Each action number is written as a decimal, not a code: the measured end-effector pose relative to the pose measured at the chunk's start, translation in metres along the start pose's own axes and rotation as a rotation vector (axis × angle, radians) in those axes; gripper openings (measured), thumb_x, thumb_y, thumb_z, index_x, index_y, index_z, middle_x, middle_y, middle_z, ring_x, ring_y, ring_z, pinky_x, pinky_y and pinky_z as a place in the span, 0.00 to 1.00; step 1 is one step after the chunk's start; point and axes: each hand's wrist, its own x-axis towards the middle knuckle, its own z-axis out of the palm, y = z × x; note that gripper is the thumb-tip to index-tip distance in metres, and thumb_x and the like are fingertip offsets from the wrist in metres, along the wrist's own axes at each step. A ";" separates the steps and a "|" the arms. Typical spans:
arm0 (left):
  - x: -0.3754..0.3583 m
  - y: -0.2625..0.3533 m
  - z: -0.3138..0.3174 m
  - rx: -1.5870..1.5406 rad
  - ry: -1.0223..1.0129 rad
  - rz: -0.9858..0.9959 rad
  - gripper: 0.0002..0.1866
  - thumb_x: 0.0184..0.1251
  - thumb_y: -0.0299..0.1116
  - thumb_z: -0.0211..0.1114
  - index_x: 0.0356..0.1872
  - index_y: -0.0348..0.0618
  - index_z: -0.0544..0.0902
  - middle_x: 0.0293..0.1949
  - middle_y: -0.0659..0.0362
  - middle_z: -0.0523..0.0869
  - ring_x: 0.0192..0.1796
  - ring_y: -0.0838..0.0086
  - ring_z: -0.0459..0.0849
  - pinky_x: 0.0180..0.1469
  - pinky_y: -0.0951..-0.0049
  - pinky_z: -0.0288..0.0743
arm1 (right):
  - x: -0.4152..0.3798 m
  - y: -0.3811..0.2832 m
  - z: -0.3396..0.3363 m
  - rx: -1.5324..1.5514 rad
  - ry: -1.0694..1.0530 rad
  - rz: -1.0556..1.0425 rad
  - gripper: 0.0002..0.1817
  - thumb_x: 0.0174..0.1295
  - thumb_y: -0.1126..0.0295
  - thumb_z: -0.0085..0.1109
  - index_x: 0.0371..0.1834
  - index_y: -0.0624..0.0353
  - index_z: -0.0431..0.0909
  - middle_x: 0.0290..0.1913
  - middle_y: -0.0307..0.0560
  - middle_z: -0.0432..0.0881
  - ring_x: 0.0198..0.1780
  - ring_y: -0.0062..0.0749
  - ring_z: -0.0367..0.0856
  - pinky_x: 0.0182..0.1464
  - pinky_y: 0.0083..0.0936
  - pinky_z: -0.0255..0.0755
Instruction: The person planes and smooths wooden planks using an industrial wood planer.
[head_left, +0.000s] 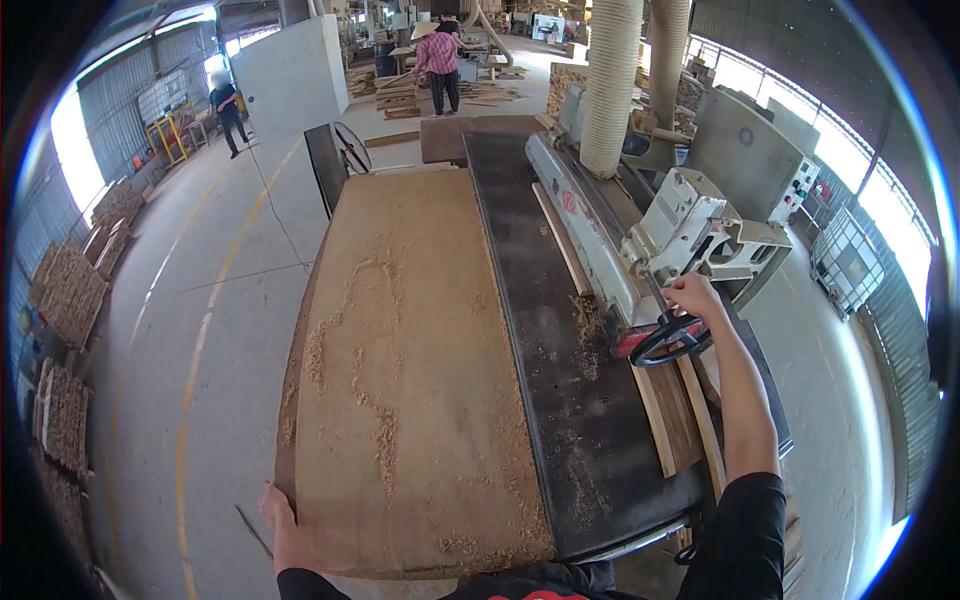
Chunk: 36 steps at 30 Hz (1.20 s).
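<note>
My left hand [279, 510] is at the near left edge of a wide brown wooden board [430, 300], its fingers curled against the edge. Sawdust and shavings are scattered over the board. On the right, my right hand [693, 297] is closed just above a black handwheel [668, 342] on the woodworking machine [675, 225]. My fingers hide what they hold there. A narrow wood strip [562, 238] lies along the machine's pale guard, and more wood pieces [668, 420] lie below the handwheel on the dark machine table [560, 350].
A ribbed dust hose [610, 90] rises from the machine. Stacked timber [68, 295] lines the left side. Farther off, a person in a pink checked shirt [437, 55] stands by wood piles, and another person [228, 110] is on the left. A caged tank [848, 258] stands right.
</note>
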 end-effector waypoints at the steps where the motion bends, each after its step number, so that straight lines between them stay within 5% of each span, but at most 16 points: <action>1: 0.007 -0.001 0.003 -0.005 -0.003 -0.009 0.44 0.76 0.70 0.50 0.68 0.35 0.83 0.68 0.43 0.85 0.70 0.47 0.84 0.70 0.45 0.76 | -0.001 0.000 0.001 0.030 0.010 -0.014 0.17 0.67 0.58 0.69 0.41 0.63 0.93 0.33 0.46 0.94 0.30 0.29 0.93 0.37 0.28 0.85; 22: -0.009 0.001 -0.009 -0.002 -0.024 0.002 0.43 0.76 0.68 0.52 0.71 0.36 0.81 0.69 0.44 0.84 0.71 0.48 0.83 0.73 0.46 0.74 | 0.007 0.009 0.005 0.079 0.015 -0.070 0.17 0.68 0.63 0.69 0.40 0.71 0.91 0.31 0.49 0.92 0.27 0.32 0.92 0.31 0.28 0.84; 36: -0.003 -0.001 -0.009 0.033 -0.063 0.051 0.44 0.78 0.68 0.49 0.70 0.35 0.82 0.69 0.43 0.85 0.71 0.49 0.82 0.73 0.48 0.73 | 0.022 0.022 0.010 0.017 -0.056 -0.064 0.18 0.71 0.59 0.69 0.35 0.65 0.89 0.28 0.42 0.90 0.24 0.24 0.87 0.29 0.26 0.78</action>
